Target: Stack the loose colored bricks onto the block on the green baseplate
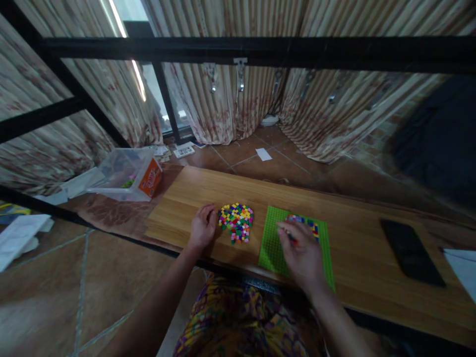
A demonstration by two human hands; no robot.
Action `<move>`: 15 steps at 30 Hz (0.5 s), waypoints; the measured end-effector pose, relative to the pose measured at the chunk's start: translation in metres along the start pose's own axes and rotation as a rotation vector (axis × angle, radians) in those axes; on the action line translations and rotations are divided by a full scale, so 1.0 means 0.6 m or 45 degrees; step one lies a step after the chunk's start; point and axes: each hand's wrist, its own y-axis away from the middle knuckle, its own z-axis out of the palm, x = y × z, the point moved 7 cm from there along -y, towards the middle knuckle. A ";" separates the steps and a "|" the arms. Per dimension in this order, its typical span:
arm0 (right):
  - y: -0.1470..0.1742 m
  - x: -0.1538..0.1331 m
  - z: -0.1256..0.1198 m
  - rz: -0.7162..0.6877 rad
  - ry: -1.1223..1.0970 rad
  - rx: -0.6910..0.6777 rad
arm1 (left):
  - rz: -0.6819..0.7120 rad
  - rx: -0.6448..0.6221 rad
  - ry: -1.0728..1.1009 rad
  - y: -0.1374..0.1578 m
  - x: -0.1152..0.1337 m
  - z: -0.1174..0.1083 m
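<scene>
A green studded baseplate [273, 248] lies on the wooden bench, with several small coloured bricks [315, 229] set in rows along its far right part. My right hand [302, 250] is above the plate, thumb and fingers pinched together. What they hold is too small and blurred to name, and the hand covers part of the bricks. To the left, a loose pile of tiny multicoloured bricks [236, 220] is spread on the wood. Beside the pile's left edge rests my left hand [203, 225], its fingers loosely curved and apart from the thumb, with nothing visible in them.
A dark flat phone-like slab [412, 253] lies on the bench [357, 238] at right. White paper [461, 267] is at the far right edge. A clear plastic bin [124, 173] with an orange label stands beyond the left end. A black metal bar [260, 52] with hooks crosses in front.
</scene>
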 end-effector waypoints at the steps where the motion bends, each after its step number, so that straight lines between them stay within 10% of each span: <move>1: 0.009 -0.016 0.025 -0.046 -0.026 -0.101 | 0.001 -0.001 0.000 0.000 0.001 0.000; 7: 0.046 -0.038 0.129 -0.113 0.054 -0.342 | 0.014 -0.007 0.020 0.001 -0.001 0.002; 15: 0.044 -0.019 0.151 -0.067 0.353 -0.297 | -0.006 -0.010 0.031 0.002 -0.008 0.004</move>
